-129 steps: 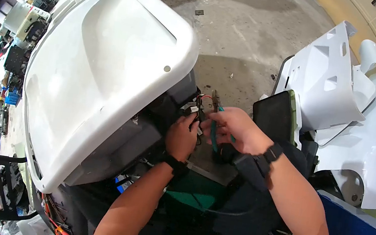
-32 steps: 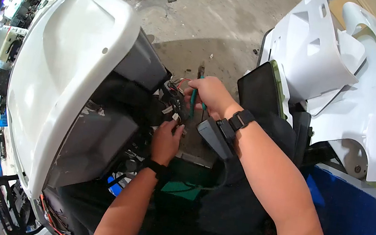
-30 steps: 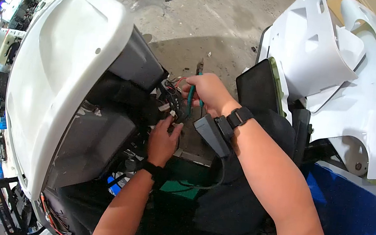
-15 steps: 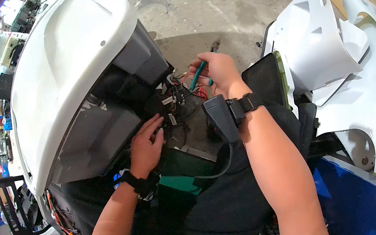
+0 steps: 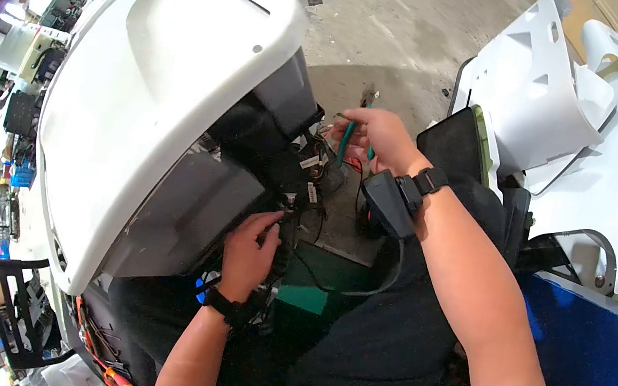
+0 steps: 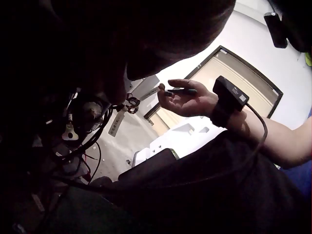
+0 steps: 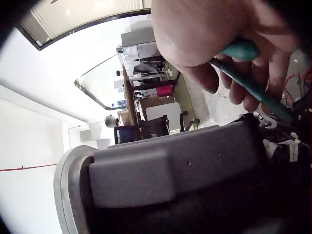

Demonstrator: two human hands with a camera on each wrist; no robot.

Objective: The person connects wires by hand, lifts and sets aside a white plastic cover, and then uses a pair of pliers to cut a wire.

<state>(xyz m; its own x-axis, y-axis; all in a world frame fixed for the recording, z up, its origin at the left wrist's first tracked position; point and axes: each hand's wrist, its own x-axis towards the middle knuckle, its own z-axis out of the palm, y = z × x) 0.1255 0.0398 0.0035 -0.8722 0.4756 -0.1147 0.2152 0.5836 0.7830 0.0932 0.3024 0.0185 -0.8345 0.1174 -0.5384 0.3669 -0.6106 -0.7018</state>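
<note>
My right hand (image 5: pixel 391 143) holds a pair of pliers (image 5: pixel 345 144) with teal handles, their metal head pointing away over the floor. In the right wrist view, the teal handles (image 7: pixel 253 90) lie across the palm under the fingers. My left hand (image 5: pixel 247 254) reaches low beside the grey housing (image 5: pixel 188 214), thumb apart from the loosely bent fingers, with fingertips right at a dark wire bundle (image 5: pixel 310 173). White labels and red wires show in that bundle. In the left wrist view the left hand is mostly in shadow, near black cables (image 6: pixel 92 141) and a metal ring terminal (image 6: pixel 70 134).
A large white shell (image 5: pixel 175 67) covers the grey housing at left. White molded panels (image 5: pixel 533 107) and a black flat panel (image 5: pixel 458 144) stand at right, above a blue surface (image 5: pixel 582 357). Orange-handled tools (image 5: pixel 117 381) lie at lower left.
My left hand has withdrawn from the white connector towards the grey housing, near other wires. The right hand has lifted away from the bundle, still holding the pliers. The head view has shifted.
</note>
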